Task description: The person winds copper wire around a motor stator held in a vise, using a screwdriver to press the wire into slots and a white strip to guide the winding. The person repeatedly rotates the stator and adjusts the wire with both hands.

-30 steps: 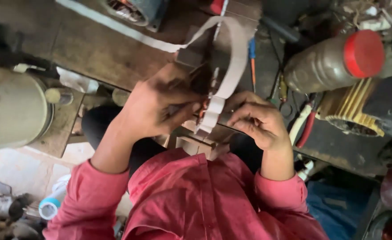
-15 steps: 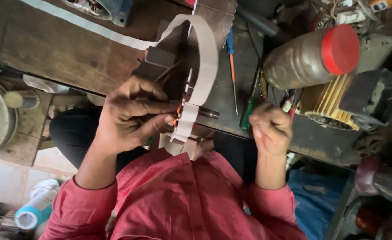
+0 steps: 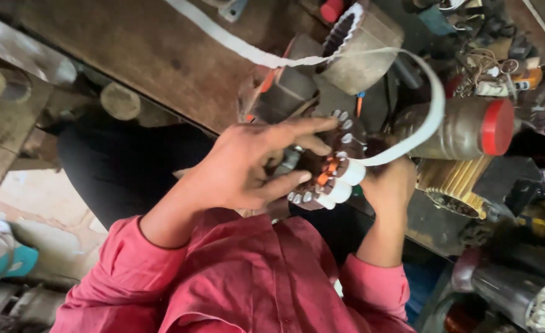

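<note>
The person's left hand [image 3: 248, 166] is clamped around a round motor stator [image 3: 322, 169], thumb underneath and fingers spread over its dark slotted face, holding it up above the lap at the near edge of the wooden table [image 3: 130, 55]. The right hand [image 3: 393, 182] sits just right of the stator, mostly hidden behind it — its grip cannot be told for sure, though it seems closed on the white tape [image 3: 430, 117] where the strip meets the winding.

Progress, judging by what shows: a few coil sections on the near-right rim are already bound in white, while orange-copper winding still shows bare beside them and the slots round the rest of the ring look unwrapped. So the wrapping looks begun, with most of the ring still to go.

The tape loops up from the stator, arcs over to the right, then runs far-left across the table as one long loose strip — plenty left. A second, larger stator housing [image 3: 362, 46] stands on the far side, a plastic jar with red lid [image 3: 470, 126] lies to the right, touching nothing in hand.
</note>
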